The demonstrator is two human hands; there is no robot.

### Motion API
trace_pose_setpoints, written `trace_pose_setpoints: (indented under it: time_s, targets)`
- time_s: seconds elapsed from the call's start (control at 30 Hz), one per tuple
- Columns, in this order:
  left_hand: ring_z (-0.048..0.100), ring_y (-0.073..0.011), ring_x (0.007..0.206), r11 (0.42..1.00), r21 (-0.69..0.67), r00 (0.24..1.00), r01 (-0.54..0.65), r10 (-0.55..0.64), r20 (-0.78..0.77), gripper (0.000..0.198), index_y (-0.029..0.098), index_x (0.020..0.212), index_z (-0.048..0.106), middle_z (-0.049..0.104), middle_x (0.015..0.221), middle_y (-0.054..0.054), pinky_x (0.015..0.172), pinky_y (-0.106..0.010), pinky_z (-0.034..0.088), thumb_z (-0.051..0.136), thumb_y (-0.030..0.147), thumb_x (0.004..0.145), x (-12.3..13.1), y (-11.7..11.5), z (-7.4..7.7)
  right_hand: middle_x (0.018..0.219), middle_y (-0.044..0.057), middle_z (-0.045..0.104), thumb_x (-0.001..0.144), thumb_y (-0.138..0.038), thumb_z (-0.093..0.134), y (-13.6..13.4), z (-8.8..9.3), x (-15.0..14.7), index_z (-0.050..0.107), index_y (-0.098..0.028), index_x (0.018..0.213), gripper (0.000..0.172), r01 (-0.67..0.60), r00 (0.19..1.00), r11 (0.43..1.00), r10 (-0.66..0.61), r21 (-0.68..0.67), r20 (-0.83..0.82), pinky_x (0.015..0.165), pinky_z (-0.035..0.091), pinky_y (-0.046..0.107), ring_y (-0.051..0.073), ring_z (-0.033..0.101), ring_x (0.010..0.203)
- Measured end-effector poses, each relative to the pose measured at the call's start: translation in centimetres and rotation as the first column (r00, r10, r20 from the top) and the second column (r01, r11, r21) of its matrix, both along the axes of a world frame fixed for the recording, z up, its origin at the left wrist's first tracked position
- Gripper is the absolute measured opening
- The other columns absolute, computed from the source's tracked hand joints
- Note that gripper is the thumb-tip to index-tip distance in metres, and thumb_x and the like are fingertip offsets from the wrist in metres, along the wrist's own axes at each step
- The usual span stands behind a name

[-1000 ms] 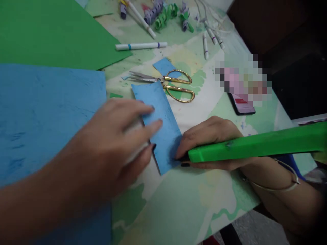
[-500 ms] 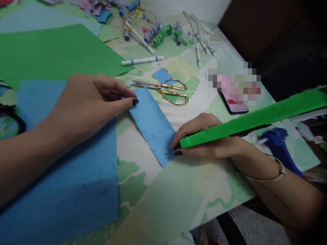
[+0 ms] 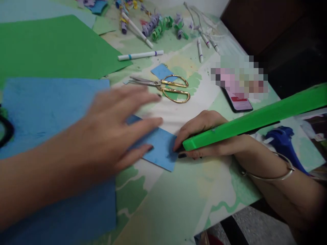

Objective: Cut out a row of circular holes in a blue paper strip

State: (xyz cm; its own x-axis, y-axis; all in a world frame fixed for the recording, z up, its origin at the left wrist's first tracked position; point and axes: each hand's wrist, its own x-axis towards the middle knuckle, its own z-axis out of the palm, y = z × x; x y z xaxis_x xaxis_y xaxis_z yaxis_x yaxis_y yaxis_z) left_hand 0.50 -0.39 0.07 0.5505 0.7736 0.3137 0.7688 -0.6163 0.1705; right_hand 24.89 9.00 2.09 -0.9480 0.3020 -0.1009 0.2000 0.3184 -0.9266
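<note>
My left hand (image 3: pixel 127 126), slightly smeared by motion, hovers over a blue paper strip (image 3: pixel 162 146) with its fingers spread and hides the strip's left part. At the strip's right end, my right hand (image 3: pixel 201 136) pinches the edge between its fingertips. A long bright green bar (image 3: pixel 242 122) lies across that hand and runs off to the right; how it is supported cannot be told. Under my left forearm lies a large blue sheet (image 3: pixel 51 102). Gold-handled scissors (image 3: pixel 159 85) lie open just beyond my left fingers, partly over a small blue paper piece (image 3: pixel 161 72).
Farther back are a green sheet (image 3: pixel 58 47), white markers (image 3: pixel 140 55) and curled paper pieces (image 3: pixel 162 29). At the right, a phone (image 3: pixel 238 102) and a blue glue gun (image 3: pixel 282 137) lie near the table edge. A black ring-shaped thing (image 3: pixel 7 131) shows at the left.
My left hand has let go of the strip's far end and moved right and nearer, its fingers now spread. The strip has turned to lie more crosswise, still held by my right hand.
</note>
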Motion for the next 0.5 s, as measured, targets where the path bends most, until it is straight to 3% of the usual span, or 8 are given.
trace_pose_setpoints:
  time_s: [0.1,0.23,0.5]
  targets:
    - [0.038,-0.029,0.138,0.983,-0.007,0.979,0.185,-0.185,-0.084,0.038,0.026,0.135,0.047,0.045,0.148,-0.009,0.108,-0.051,0.033,0.036,0.032,0.099,1.0,0.3,-1.4,0.079,0.006,0.074,0.081,-0.024,0.069,-0.2,0.0,-0.1,0.072,-0.009,0.087,0.016,0.025,0.999,0.991,-0.027,0.131,0.02,0.062,0.053,0.018,0.011,0.066,0.069]
    - [0.037,-0.0272,0.14,0.987,-0.037,0.981,0.156,-0.16,-0.106,0.041,0.029,0.137,0.047,0.044,0.15,-0.005,0.113,-0.051,0.027,0.034,0.03,0.098,0.8,0.4,-2.2,0.08,0.004,0.073,0.084,-0.026,0.066,-0.4,0.1,0.0,0.07,-0.013,0.084,0.014,0.011,0.998,0.971,-0.024,0.24,0.053,0.062,0.052,0.018,0.01,0.065,0.068]
    - [0.036,-0.0264,0.141,0.986,-0.069,0.987,0.149,-0.153,-0.055,0.043,0.031,0.136,0.048,0.043,0.151,-0.003,0.113,-0.052,0.028,0.041,0.028,0.094,0.7,0.1,-2.0,0.078,0.003,0.073,0.085,-0.027,0.064,-0.7,0.0,0.2,0.067,-0.017,0.076,0.014,0.048,0.995,0.96,-0.069,0.275,0.066,0.06,0.052,0.019,0.011,0.063,0.064]
